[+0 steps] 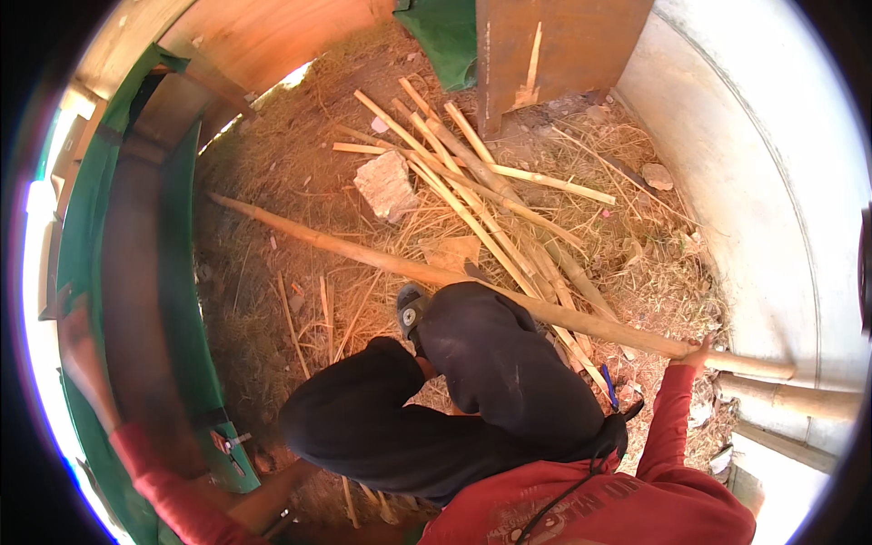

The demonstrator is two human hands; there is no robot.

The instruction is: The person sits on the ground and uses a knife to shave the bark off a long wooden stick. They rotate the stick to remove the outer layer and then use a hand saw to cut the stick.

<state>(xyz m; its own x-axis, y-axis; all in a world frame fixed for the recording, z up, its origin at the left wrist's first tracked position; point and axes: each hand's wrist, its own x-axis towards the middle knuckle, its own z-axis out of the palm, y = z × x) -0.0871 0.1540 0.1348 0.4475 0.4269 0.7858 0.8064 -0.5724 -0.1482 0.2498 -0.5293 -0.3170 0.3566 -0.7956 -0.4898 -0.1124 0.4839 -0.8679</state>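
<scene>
A long bamboo pole (381,259) lies slanted across the straw-covered ground, from the far left to the white wall on the right. My right hand (696,351), at the end of a red sleeve, grips this pole near its thick right end. My left hand (78,350) is raised at the far left beside the green and brown wall; it is blurred, and I cannot tell whether it holds anything. My knees in black trousers (472,381) are bent below the pole, and one shoe (410,311) stands just in front of it.
Several split bamboo strips (472,186) lie heaped beyond the pole, beside a pale stone (386,186). A brown wooden board (554,45) and a green sheet (445,32) stand at the back. A curved white wall (772,182) closes the right side, with more bamboo poles (799,400) against it.
</scene>
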